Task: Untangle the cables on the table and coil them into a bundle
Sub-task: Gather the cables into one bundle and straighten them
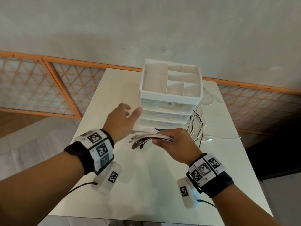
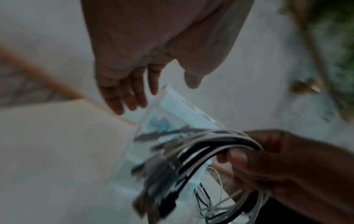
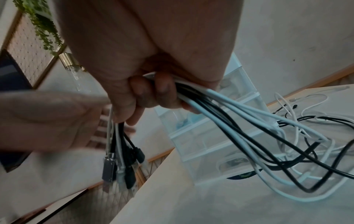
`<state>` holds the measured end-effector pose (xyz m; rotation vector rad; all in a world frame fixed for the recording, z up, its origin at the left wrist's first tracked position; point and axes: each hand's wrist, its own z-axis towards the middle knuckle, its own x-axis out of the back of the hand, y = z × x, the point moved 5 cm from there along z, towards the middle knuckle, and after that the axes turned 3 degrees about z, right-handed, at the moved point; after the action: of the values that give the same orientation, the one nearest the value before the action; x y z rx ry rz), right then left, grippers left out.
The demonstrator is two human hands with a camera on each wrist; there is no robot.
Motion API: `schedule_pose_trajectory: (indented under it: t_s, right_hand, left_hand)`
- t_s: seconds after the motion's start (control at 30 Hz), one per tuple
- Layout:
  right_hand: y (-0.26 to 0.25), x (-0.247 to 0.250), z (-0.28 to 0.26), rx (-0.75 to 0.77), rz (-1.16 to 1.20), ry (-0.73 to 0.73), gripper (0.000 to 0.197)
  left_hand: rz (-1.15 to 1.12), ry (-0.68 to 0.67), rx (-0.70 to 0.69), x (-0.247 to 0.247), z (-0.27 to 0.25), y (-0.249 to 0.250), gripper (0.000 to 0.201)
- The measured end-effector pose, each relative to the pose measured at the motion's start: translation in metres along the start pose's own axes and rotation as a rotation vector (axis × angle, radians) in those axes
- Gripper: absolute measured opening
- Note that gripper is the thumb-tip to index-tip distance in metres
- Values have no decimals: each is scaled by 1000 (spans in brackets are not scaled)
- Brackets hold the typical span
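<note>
My right hand point(image 1: 172, 141) grips a bunch of black and white cables point(image 1: 153, 137) above the white table point(image 1: 146, 185). Their plug ends point(image 3: 122, 169) stick out to the left of the fist, side by side. From the other side of the fist the cables point(image 3: 268, 136) trail down in a loose tangle point(image 1: 197, 126) on the table, right of the drawer unit. My left hand point(image 1: 123, 118) hovers empty to the left of the plugs, fingers spread and relaxed point(image 2: 132, 91), near the drawer unit's front corner.
A white plastic drawer unit point(image 1: 169, 95) with a divided open top tray stands at the table's far middle. A single white cable with a plug point(image 1: 211, 138) lies to the right. An orange-framed lattice panel point(image 1: 48, 85) runs along the wall behind.
</note>
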<state>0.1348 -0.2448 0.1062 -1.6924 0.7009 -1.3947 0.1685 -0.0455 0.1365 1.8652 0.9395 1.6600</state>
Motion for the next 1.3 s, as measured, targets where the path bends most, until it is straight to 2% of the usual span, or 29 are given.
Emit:
schedule_pose_trajectory:
  t_s: [0.03, 0.07, 0.13, 0.2, 0.37, 0.5, 0.57, 0.63, 0.7, 0.73, 0.8, 0.83, 0.87, 0.9, 0.93, 0.97, 1.0, 1.03, 1.07, 1.1, 1.13, 1.2, 1.23, 1.27, 1.3]
  right_hand:
    - [-2, -2, 1, 13, -17, -8, 8]
    - [-6, -5, 2, 32, -31, -11, 7]
    - [-14, -7, 5, 73, -39, 0, 3]
    - [-23, -3, 6, 114, 1, 13, 11]
    - [-11, 12, 0, 86, 123, 38, 15]
    - [11, 22, 2, -21, -10, 81, 24]
    - [7, 29, 6, 7, -89, 138, 22]
    - [0, 38, 8, 71, -75, 226, 20]
    - [1, 43, 8, 106, -69, 258, 17]
    - [7, 43, 9, 91, -143, 220, 17]
    - [32, 39, 11, -27, -446, 50, 23]
    - [45, 40, 12, -107, -571, -37, 24]
    - [51, 46, 15, -151, -649, -52, 20]
    - [50, 56, 18, -171, -652, -14, 15]
    - [45, 69, 22, -170, -600, 103, 18]
    - [37, 86, 23, -138, -496, 287, 24]
    - [26, 102, 22, -61, -395, 495, 22]
    - [15, 114, 17, 41, -341, 683, 14]
    - [9, 120, 12, 111, -354, 811, 11]
    - [10, 120, 9, 112, -410, 846, 11]
    - [20, 115, 9, 21, -482, 784, 11]
    - [65, 98, 10, -341, -633, 469, 17]
    - [86, 91, 6, -493, -638, 321, 23]
    - [100, 88, 3, -577, -597, 230, 30]
    - [104, 89, 3, -586, -522, 209, 31]
  left_hand:
    - [12, -23, -145, -1, -4, 17, 52]
    - [14, -108, -260, -8, -9, 32, 50]
    - [97, -335, -367, -32, -22, 46, 54]
    - [153, -417, -355, -49, -25, 43, 64]
    - [161, -375, -287, -41, -13, 29, 63]
    - [226, -512, -240, -37, -12, 23, 58]
    - [215, -573, -196, -39, -14, 16, 51]
    - [140, -563, -126, -38, -13, 11, 49]
    - [28, -469, -86, -30, -6, 13, 47]
    - [-67, -428, -67, -24, -4, 17, 46]
    - [-250, -416, -46, -13, -2, 27, 43]
    - [-274, -443, -58, -10, -3, 31, 42]
    - [-234, -479, -78, -9, -5, 34, 41]
    - [-150, -517, -103, -10, -8, 33, 40]
    - [-44, -553, -124, -13, -11, 31, 40]
    - [52, -580, -134, -16, -14, 27, 40]
    - [117, -593, -129, -19, -14, 22, 40]
    - [147, -583, -117, -19, -14, 18, 39]
    - [147, -554, -106, -17, -12, 15, 39]
    - [103, -512, -95, -13, -10, 15, 38]
    - [-1, -470, -72, -7, -8, 16, 36]
    - [-311, -438, -39, 4, -6, 26, 32]
    - [-438, -442, -44, 9, -6, 32, 30]
    - [-514, -449, -54, 12, -6, 37, 30]
    - [-537, -462, -62, 14, -6, 40, 30]
